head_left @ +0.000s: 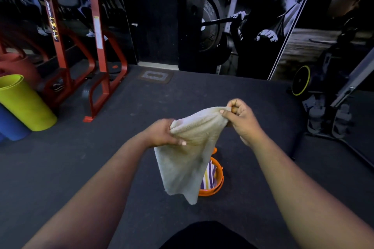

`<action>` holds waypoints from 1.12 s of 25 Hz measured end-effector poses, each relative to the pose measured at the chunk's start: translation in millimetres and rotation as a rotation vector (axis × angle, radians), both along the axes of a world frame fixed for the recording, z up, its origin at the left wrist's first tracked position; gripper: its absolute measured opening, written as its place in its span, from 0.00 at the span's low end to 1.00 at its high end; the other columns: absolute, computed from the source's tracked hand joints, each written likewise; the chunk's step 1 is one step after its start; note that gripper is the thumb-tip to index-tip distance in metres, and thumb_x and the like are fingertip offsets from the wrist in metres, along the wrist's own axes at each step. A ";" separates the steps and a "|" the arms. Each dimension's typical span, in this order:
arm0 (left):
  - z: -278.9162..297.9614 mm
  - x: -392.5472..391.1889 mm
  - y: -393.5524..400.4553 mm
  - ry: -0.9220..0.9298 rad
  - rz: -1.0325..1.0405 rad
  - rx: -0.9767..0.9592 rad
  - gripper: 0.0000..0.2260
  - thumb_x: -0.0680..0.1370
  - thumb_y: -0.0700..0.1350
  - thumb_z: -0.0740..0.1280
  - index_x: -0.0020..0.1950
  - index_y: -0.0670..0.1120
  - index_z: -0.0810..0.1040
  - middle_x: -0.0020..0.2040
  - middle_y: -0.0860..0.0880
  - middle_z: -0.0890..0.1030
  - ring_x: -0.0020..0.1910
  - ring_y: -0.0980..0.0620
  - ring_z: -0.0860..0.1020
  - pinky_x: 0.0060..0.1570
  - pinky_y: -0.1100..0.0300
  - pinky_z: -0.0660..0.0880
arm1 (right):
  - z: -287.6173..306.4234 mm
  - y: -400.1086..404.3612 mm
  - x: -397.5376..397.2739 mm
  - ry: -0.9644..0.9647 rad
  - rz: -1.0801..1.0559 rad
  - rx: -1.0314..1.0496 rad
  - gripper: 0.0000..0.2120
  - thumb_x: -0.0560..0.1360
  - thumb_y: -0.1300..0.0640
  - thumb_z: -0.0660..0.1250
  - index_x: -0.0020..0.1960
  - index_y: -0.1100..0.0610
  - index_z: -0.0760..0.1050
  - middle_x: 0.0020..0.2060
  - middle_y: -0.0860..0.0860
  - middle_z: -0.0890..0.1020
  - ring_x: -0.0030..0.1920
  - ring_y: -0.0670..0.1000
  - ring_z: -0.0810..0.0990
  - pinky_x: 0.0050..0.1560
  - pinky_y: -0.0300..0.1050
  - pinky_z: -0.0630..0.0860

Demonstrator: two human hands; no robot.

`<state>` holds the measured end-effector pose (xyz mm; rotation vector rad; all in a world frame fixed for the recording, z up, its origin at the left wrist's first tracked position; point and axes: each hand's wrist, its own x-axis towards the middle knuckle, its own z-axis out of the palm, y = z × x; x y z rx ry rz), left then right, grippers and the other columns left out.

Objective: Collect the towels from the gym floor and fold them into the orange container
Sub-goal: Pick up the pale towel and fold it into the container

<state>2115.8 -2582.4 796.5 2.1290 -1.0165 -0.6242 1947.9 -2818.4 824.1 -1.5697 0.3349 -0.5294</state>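
Both hands, left hand and right hand, are pinching the beige towel's top edge, hanging it over the orange container on the floor, likely for folding.

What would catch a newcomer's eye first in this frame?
A pale towel hangs mid-frame, stretched between the left hand and the right hand, both gripping its top edge. Right behind its lower half stands the orange container on the dark floor, a striped towel already inside. At far left lie bright yellow-green and blue rolled mats beside a red rack.
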 end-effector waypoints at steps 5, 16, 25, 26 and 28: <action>48.4 -14.7 -11.5 0.541 0.038 -0.307 0.13 0.76 0.38 0.75 0.59 0.39 0.81 0.54 0.42 0.86 0.54 0.44 0.84 0.58 0.47 0.81 | -17.2 13.1 -5.8 -0.038 0.137 0.073 0.24 0.69 0.59 0.78 0.63 0.52 0.74 0.51 0.46 0.84 0.51 0.43 0.83 0.49 0.39 0.80; -23.1 -54.5 0.4 0.913 0.021 -0.390 0.44 0.60 0.76 0.74 0.65 0.48 0.77 0.62 0.48 0.81 0.59 0.51 0.80 0.54 0.53 0.79 | -21.5 38.8 15.8 0.144 0.010 0.149 0.07 0.76 0.61 0.73 0.53 0.62 0.82 0.49 0.59 0.86 0.48 0.50 0.83 0.49 0.46 0.78; -27.7 -85.5 -13.7 0.717 0.344 -0.615 0.10 0.82 0.38 0.68 0.62 0.39 0.80 0.54 0.42 0.86 0.51 0.48 0.85 0.45 0.58 0.80 | -18.6 34.1 22.2 0.311 -0.005 0.121 0.10 0.75 0.62 0.73 0.56 0.60 0.81 0.49 0.55 0.87 0.52 0.54 0.86 0.56 0.53 0.82; -26.7 -81.1 -12.1 0.662 0.392 -0.632 0.09 0.82 0.39 0.67 0.61 0.39 0.80 0.52 0.42 0.86 0.48 0.48 0.85 0.44 0.56 0.80 | -17.9 30.7 18.9 0.314 0.010 0.072 0.09 0.75 0.61 0.73 0.55 0.60 0.82 0.49 0.55 0.87 0.51 0.54 0.86 0.54 0.53 0.82; -21.8 -65.4 -7.4 0.591 0.515 -0.674 0.07 0.83 0.41 0.67 0.57 0.40 0.82 0.49 0.43 0.86 0.44 0.49 0.84 0.43 0.55 0.78 | -15.1 21.7 12.3 0.354 0.007 -0.032 0.12 0.74 0.55 0.75 0.53 0.62 0.82 0.46 0.54 0.87 0.45 0.53 0.86 0.47 0.53 0.81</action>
